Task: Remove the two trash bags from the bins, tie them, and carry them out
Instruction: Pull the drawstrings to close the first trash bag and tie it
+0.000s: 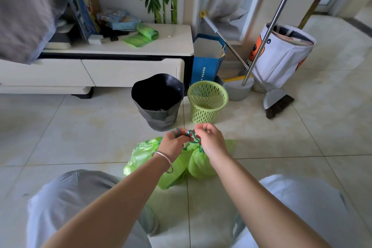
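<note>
A green trash bag lies on the tiled floor between my knees, with its neck gathered. Its teal drawstring runs between my two hands above the bag. My left hand pinches one loop of the string and my right hand pinches the other end. Just beyond the hands stand two bins: a dark grey bin with a black bag in it, and a lime green perforated basket with no bag in it.
A low white TV cabinet stands behind the bins, with books and a roll of green bags on top. A blue paper bag, a mop, a broom and a white fabric hamper crowd the right.
</note>
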